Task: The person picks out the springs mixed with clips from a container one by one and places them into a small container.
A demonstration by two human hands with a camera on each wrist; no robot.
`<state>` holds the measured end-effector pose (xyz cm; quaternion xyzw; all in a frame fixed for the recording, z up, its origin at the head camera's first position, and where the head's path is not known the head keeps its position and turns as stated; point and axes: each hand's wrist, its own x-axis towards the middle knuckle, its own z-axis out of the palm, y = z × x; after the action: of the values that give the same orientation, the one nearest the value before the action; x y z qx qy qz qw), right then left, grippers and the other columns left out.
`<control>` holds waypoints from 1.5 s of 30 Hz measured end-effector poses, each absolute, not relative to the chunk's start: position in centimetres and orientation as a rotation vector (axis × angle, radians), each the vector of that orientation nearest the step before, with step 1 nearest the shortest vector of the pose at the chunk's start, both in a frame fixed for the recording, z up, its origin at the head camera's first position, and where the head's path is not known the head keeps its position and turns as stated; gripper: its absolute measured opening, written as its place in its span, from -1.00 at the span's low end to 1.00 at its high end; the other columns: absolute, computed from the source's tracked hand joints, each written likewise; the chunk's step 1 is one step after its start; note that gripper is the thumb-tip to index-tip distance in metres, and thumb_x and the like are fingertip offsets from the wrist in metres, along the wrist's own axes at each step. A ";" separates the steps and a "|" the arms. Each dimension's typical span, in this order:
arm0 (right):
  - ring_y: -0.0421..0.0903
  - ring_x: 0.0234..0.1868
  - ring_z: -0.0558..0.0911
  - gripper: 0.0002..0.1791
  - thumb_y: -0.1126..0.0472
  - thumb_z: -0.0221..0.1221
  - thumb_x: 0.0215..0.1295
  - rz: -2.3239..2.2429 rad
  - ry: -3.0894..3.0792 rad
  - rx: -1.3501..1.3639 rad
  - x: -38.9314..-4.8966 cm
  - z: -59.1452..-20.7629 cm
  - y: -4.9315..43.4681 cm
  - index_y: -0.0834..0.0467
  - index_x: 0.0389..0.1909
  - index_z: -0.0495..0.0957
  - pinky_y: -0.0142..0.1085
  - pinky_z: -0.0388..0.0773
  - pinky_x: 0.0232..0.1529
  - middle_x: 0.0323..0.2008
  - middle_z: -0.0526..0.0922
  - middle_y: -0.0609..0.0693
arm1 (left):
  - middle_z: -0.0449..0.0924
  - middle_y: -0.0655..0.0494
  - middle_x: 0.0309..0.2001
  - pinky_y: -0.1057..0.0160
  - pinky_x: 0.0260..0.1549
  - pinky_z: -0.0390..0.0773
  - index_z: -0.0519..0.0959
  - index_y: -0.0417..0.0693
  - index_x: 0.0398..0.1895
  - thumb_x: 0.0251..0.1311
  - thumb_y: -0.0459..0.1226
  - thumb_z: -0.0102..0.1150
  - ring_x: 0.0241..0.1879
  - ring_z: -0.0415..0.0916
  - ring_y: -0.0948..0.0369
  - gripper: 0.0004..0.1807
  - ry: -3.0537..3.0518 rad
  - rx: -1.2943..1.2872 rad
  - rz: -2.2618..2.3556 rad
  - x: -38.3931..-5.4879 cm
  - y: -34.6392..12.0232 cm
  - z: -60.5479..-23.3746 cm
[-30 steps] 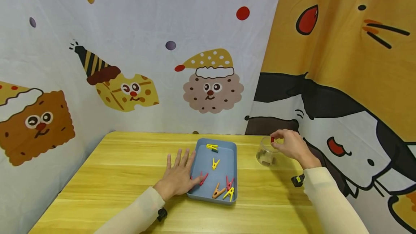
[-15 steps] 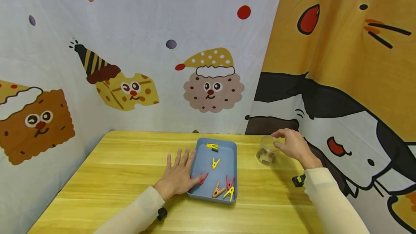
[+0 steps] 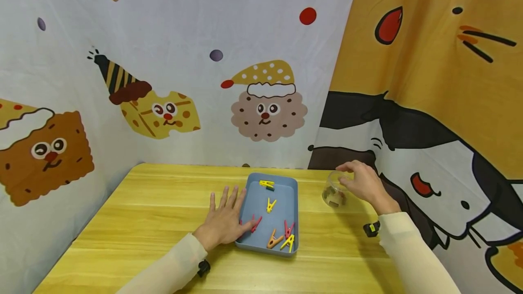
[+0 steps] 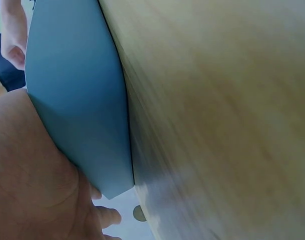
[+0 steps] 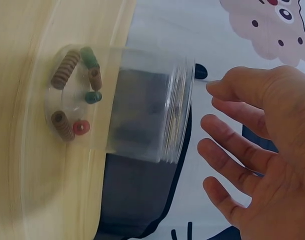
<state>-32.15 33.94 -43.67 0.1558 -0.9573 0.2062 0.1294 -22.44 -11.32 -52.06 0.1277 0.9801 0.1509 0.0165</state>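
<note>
My right hand [image 3: 363,185] hovers at the mouth of a clear plastic jar [image 3: 334,189], its fingers loosely bent and holding nothing. In the right wrist view, small ribbed brown cylinders [image 5: 65,70], green pieces [image 5: 93,97] and a red ring-ended piece [image 5: 81,127] lie at the jar's bottom. My left hand [image 3: 224,219] lies with spread fingers along the left edge of a blue-grey tray [image 3: 282,198], thumb reaching over the rim. Inside the tray are yellow clothespins [image 3: 271,205], red clothespins [image 3: 288,229], an orange clothespin [image 3: 274,240] and a small dark green piece [image 3: 270,188].
The wooden table [image 3: 155,212] ends against a printed cloth backdrop [image 3: 184,35] behind and at the right. Dark wrist devices, such as the right wrist camera [image 3: 371,229], sit on both wrists.
The red piece that my right hand pinched over the jar has left its fingers. That hand has since shifted slightly left over the jar's mouth. My left hand and the tray stay put.
</note>
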 end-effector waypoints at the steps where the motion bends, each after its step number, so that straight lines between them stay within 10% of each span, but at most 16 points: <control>1: 0.38 0.30 0.75 -0.68 0.22 0.44 0.60 0.599 -2.779 0.458 -32.1 -43.7 33.8 0.13 0.28 0.85 0.40 0.70 0.26 0.21 0.81 0.25 | -0.06 -0.17 0.95 -0.62 0.81 -0.25 -0.01 0.03 0.99 0.59 0.52 0.07 0.96 -0.20 -0.28 0.22 3.046 0.397 0.469 -22.4 -11.3 -52.1; 45: 0.21 0.21 0.81 -0.63 0.16 0.55 0.53 0.558 -2.710 0.599 -31.1 -44.9 26.2 0.07 0.29 0.86 0.20 0.84 0.09 0.21 0.83 0.12 | -0.07 -0.15 0.96 -0.61 0.81 -0.24 -0.01 0.04 0.99 0.59 0.54 0.06 0.96 -0.20 -0.27 0.22 3.043 0.396 0.454 -22.2 -11.2 -51.9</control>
<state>-31.09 26.25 -44.93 0.2090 -0.9458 0.1946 0.1545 -22.20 -11.24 -51.92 0.1277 0.9808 0.1463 0.0199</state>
